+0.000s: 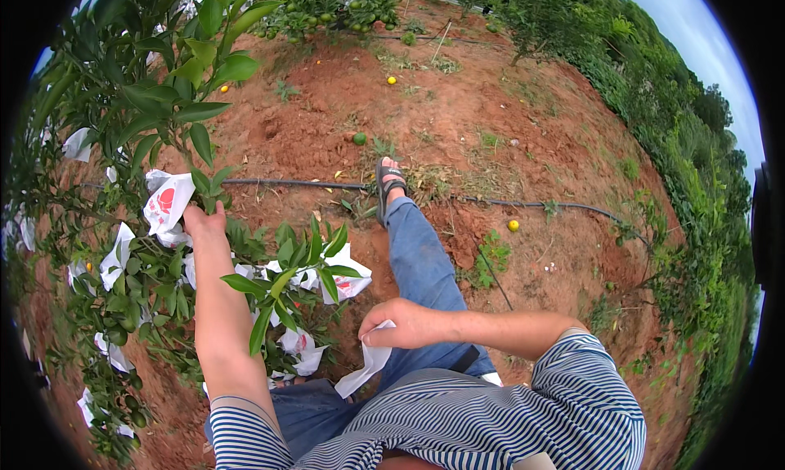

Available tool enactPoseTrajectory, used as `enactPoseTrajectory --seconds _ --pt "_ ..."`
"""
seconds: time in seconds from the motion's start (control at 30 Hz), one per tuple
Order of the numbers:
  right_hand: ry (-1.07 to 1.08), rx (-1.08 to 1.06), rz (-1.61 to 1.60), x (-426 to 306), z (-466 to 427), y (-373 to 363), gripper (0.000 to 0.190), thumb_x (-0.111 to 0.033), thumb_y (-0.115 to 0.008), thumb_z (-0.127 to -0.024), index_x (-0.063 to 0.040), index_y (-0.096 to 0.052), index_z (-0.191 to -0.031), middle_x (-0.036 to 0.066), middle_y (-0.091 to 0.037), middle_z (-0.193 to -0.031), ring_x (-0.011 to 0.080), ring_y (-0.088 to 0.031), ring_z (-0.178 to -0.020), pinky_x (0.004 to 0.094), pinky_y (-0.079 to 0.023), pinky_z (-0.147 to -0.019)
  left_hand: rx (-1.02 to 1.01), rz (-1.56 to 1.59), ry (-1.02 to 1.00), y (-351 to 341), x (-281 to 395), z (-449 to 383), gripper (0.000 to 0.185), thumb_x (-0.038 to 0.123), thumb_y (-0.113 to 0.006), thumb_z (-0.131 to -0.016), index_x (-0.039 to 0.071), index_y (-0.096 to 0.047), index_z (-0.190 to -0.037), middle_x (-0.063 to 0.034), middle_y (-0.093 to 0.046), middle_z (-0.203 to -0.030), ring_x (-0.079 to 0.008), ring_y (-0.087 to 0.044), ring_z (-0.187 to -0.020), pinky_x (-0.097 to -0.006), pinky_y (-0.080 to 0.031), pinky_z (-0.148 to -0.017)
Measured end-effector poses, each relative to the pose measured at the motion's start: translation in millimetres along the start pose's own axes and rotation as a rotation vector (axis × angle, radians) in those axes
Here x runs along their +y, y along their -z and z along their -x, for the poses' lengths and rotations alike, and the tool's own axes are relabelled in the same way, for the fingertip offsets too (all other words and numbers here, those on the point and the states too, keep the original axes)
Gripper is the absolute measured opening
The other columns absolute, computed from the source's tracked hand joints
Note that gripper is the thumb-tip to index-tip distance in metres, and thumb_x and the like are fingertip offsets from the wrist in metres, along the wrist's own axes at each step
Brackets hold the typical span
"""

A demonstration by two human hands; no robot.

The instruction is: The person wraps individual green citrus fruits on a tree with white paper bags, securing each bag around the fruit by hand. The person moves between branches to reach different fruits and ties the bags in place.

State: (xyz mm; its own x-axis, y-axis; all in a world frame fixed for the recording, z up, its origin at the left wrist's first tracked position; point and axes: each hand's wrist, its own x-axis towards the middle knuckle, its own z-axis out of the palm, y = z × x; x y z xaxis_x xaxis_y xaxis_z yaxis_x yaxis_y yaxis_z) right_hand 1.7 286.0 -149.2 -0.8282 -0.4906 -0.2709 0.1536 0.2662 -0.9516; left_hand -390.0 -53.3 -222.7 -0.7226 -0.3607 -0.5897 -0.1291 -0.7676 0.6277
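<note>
My left hand (206, 220) reaches into a citrus tree at the left and touches the lower right side of a white paper fruit bag (168, 201) with red print; its fingers are partly hidden behind the bag and leaves. In front of my body, my right hand (398, 324) pinches a white paper bag (368, 367), which hangs down from the fingers. More white bags hang among the branches, one (348, 274) between my two hands and another (302, 350) lower down. Green citrus fruits (116, 335) without bags show at the lower left.
A black irrigation hose (294, 183) crosses the red soil just beyond my sandalled foot (391, 179). Fallen fruits lie about, one green (359, 139) and one yellow (513, 225). Leafy twigs (288, 286) stick out near my left forearm. Dense shrubs (693, 212) line the right side.
</note>
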Motion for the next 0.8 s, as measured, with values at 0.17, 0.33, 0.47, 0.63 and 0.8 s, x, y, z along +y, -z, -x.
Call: enactPoseTrajectory --seconds 0.17,0.33,0.47,0.63,0.8 --pt "-0.021 0.019 -0.021 0.3 6.6 -3.7 0.029 -0.026 -0.075 -0.099 -0.001 -0.08 -0.112 0.015 -0.081 -0.105 0.0261 -0.077 -0.103 0.0396 -0.059 -0.093 -0.018 0.027 -0.058 -19.7 -4.0 10.8 0.038 0.043 -0.064 -0.109 0.023 -0.067 -0.142 0.0033 -0.065 -0.149 -0.0257 -0.059 -0.139 -0.0521 -0.04 -0.121" --pt "-0.089 -0.021 -0.014 4.7 18.3 0.7 0.031 -0.025 -0.076 -0.103 -0.001 -0.079 -0.122 0.012 -0.08 -0.115 0.0213 -0.074 -0.113 0.0367 -0.057 -0.101 -0.003 -0.016 -0.108 -12.5 -16.6 -5.0 0.074 0.037 -0.076 -0.103 0.032 -0.026 -0.157 -0.0009 -0.054 -0.16 -0.0333 -0.058 -0.141 -0.0695 -0.039 -0.119" --pt "-0.168 0.072 -0.104 19.7 36.8 1.1 0.031 -0.028 -0.077 -0.1 -0.001 -0.08 -0.114 0.01 -0.08 -0.102 0.0184 -0.074 -0.097 0.0361 -0.059 -0.088 0.076 -0.091 0.01 -16.1 -25.5 -25.4 0.042 0.048 -0.061 -0.111 0.023 -0.06 -0.144 0.0007 -0.064 -0.151 -0.0268 -0.059 -0.139 -0.0578 -0.043 -0.119" --pt "-0.371 0.084 -0.285 37.6 27.2 3.2 0.03 -0.031 -0.077 -0.102 -0.004 -0.08 -0.114 0.005 -0.077 -0.095 0.0125 -0.071 -0.081 0.0329 -0.059 -0.073 -0.068 -0.157 -0.059 6.2 9.4 -80.7 0.054 0.052 -0.05 -0.113 0.021 -0.056 -0.156 -0.0031 -0.055 -0.163 -0.0273 -0.048 -0.152 -0.0636 -0.036 -0.125" --pt "-0.373 0.144 -0.262 47.4 20.5 5.9 0.03 -0.032 -0.078 -0.102 -0.004 -0.08 -0.114 0.004 -0.076 -0.092 0.0119 -0.069 -0.077 0.032 -0.057 -0.069 -0.151 -0.244 0.038 -19.2 -25.8 -23.9 0.06 0.056 -0.047 -0.113 0.021 -0.052 -0.161 -0.0042 -0.048 -0.17 -0.0298 -0.037 -0.16 -0.0725 -0.026 -0.127"
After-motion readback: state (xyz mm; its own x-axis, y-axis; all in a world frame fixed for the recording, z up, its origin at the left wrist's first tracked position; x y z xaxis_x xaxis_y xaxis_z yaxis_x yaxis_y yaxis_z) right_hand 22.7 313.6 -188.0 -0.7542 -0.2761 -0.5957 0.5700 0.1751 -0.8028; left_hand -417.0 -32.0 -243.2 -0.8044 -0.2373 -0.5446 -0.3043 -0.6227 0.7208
